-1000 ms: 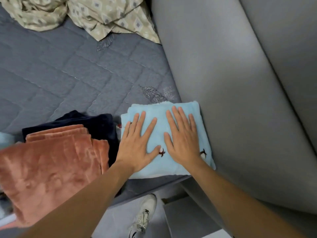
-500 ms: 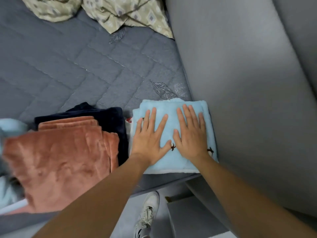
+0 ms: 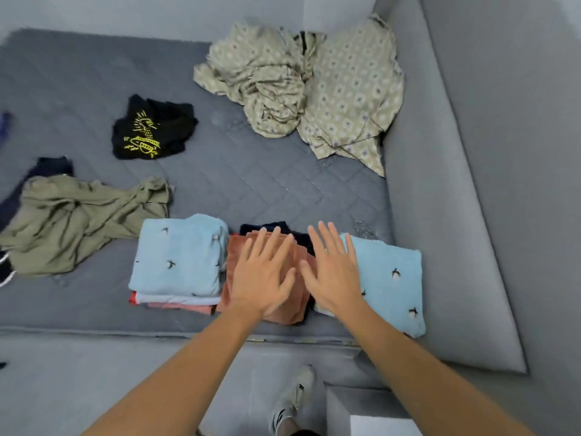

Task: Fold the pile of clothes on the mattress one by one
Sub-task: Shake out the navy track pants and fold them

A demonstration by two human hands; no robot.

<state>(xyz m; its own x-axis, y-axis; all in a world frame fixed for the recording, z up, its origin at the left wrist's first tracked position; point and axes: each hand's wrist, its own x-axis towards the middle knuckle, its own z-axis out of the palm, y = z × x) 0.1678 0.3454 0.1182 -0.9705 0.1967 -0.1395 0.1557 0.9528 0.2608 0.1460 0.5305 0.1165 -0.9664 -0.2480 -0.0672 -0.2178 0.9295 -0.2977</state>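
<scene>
Seen from above, a person's left hand [image 3: 262,273] and right hand [image 3: 334,273] hover flat with fingers spread and straight, holding nothing, over a folded rust-pink garment [image 3: 234,256] near the front edge of a grey mattress [image 3: 94,89]. Folded light-blue garments sit either side: one [image 3: 177,256] left, one [image 3: 393,278] right. Unfolded clothes lie farther back: an olive garment [image 3: 78,218], a black printed shirt [image 3: 151,130] and a beige patterned heap [image 3: 301,86].
</scene>
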